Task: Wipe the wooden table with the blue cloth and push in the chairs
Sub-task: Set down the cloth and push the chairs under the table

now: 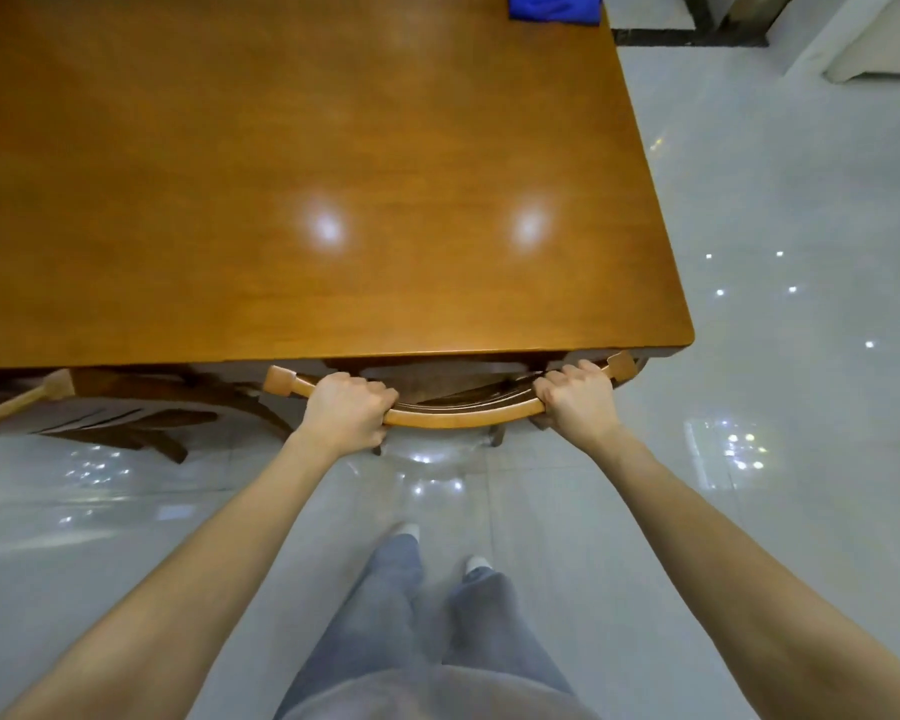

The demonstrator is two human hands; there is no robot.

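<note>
At the near edge of a glossy orange-brown wooden desk [333,148], a wooden chair with a curved, light-wood top rail [458,415] sits with its seat mostly under the desktop, only the backrest clearly showing. A person's left hand [346,410] and right hand [575,394] grip the rail near its two ends. The fingers [380,394] are wrapped over the top and clamped on the wood, a wide hold that appears meant to drive the chair in straight. Both bare arms reach almost straight ahead, and the person stands square behind the chair on a pale, shiny tiled floor [749,200]. A bright blue cloth [554,5] lies at the desk's far right corner, well apart from the hands, apparently set aside after wiping. A second wooden chair [126,407] shows at the left, partly out from the desk's edge and seemingly next to be pushed in.
</note>
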